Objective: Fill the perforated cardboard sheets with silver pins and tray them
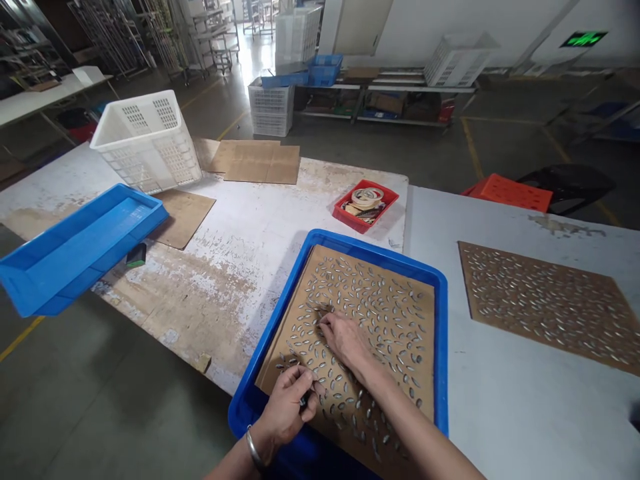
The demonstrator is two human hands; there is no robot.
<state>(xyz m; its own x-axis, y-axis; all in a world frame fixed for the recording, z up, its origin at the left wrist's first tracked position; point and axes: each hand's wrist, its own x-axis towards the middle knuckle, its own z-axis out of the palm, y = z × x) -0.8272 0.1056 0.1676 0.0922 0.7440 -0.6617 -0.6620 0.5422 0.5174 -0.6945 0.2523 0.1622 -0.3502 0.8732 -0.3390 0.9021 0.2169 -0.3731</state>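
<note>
A blue tray (441, 347) sits on the table with a brown cardboard sheet (425, 313) inside it. Many small, shiny, leaf-shaped metal pieces (367, 303) are spread over that sheet. Above its near left part is my left hand (293, 403), fingers curled and closed, with something small and dark partly showing between them. My right hand (343, 337) reaches over the middle of the sheet, fingertips pinched close to the pieces; whatever they grip is hidden. A bracelet (253, 448) circles my left wrist.
To the right lies another cardboard sheet (545, 300) covered with similar pieces. A red bin (345, 217) with ring-shaped rolls stands behind the tray. On the left are an empty blue tray (85, 233), a white crate (150, 150) and flat cardboard (263, 162).
</note>
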